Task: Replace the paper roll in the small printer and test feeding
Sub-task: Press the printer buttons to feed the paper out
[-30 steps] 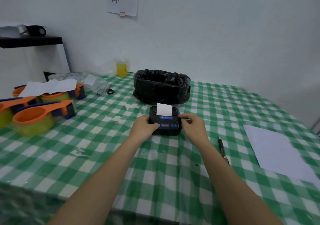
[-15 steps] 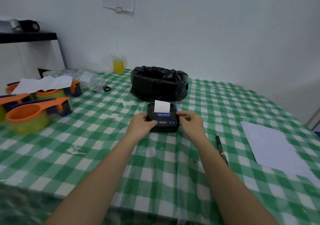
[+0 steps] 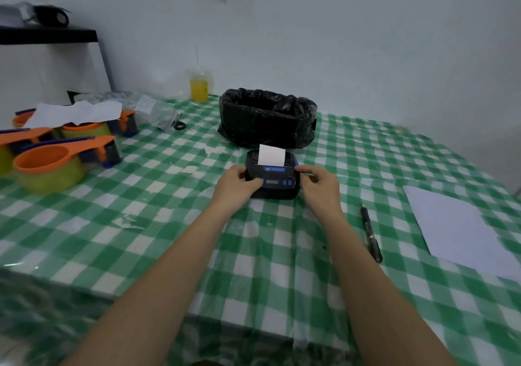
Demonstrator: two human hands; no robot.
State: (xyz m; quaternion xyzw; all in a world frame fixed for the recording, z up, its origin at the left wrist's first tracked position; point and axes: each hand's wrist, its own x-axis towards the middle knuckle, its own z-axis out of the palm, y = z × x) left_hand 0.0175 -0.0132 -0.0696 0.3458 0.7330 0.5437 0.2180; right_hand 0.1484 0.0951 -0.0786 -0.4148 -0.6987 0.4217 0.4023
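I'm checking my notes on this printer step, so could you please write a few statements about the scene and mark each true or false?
1. Both hands hold the printer. True: left hand, right hand.
2. A white paper strip sticks up from the printer. True.
3. The pen lies left of the printer. False: it lies to the right.
4. The black bag-lined bin sits nearer the person than the printer. False: it sits behind.

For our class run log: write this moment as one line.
printer closed | paper strip out | left hand, right hand gripping sides
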